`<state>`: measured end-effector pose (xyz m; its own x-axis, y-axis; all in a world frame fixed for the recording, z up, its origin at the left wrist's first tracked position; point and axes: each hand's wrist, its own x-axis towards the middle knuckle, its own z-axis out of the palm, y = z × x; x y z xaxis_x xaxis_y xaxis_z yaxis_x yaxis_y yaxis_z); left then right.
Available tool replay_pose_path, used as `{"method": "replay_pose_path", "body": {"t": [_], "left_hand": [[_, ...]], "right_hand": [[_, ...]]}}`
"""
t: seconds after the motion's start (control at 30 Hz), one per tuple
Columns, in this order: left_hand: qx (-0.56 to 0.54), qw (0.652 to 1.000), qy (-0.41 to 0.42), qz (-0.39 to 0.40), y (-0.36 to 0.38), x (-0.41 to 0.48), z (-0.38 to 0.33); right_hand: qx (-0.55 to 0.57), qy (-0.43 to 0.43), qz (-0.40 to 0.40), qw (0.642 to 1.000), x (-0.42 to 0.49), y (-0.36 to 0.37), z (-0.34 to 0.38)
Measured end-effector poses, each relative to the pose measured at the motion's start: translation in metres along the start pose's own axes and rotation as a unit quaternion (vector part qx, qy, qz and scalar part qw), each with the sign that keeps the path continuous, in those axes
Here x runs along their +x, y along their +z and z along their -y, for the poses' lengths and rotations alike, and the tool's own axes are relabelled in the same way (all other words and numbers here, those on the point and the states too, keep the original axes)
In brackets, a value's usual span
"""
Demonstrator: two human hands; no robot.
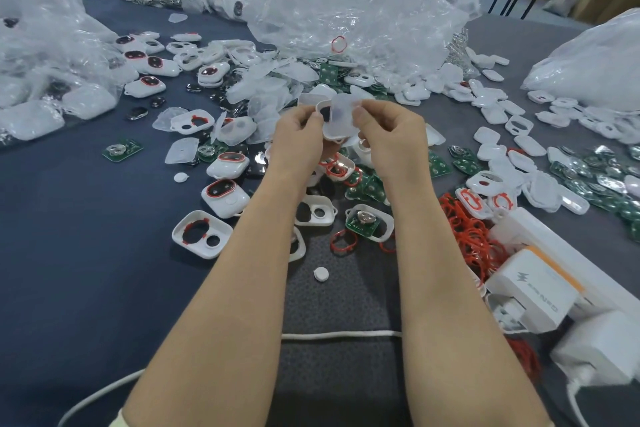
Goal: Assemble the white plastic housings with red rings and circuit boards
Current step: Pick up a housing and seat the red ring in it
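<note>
Head view, housing [341, 121] upright between fingers [363, 114]

Crumpled clear bags [346, 10] at back — white charger [533, 291], white cord [339, 334] nearer.

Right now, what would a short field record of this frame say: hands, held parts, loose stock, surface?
left hand: pinches white housing, held up
right hand: pinches translucent cover in front of that housing
red rings: loose heap at right
circuit boards: green, spread far right
plastic bags: beyond the hands
table: dark blue surface
</note>
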<state>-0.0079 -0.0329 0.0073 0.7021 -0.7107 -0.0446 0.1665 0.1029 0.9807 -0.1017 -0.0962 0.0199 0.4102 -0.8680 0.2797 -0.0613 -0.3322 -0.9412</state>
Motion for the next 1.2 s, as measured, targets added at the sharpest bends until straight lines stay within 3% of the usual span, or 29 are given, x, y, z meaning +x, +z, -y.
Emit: {"method": "replay_pose_path", "body": {"t": [0.2, 0.5, 0.77, 0.97, 1.07, 1.2], "left_hand": [[0.027, 1.0, 0.0, 0.006, 0.001, 0.001, 0.001], [0.072, 0.997, 0.014, 0.019, 0.002, 0.0, 0.0], [0.083, 0.996, 0.018, 0.024, 0.002, 0.0, 0.001], [0.072, 0.997, 0.017, 0.027, 0.004, -0.002, -0.001], [0.092, 0.994, 0.041, 0.03, 0.003, -0.003, 0.0], [0.079, 0.996, 0.042, 0.005, 0.0, -0.001, 0.001]], "right_hand": [[-0.124, -0.074, -0.034, 0.989, -0.003, 0.009, -0.002], [-0.169, -0.097, -0.075, 0.978, -0.003, 0.019, -0.005], [-0.137, -0.074, -0.091, 0.984, -0.004, 0.021, -0.007], [-0.048, 0.016, -0.077, 0.996, 0.0, 0.019, -0.008], [-0.054, 0.021, -0.064, 0.996, 0.001, 0.018, -0.007], [0.051, 0.084, -0.033, 0.995, 0.002, 0.013, -0.001]]}}
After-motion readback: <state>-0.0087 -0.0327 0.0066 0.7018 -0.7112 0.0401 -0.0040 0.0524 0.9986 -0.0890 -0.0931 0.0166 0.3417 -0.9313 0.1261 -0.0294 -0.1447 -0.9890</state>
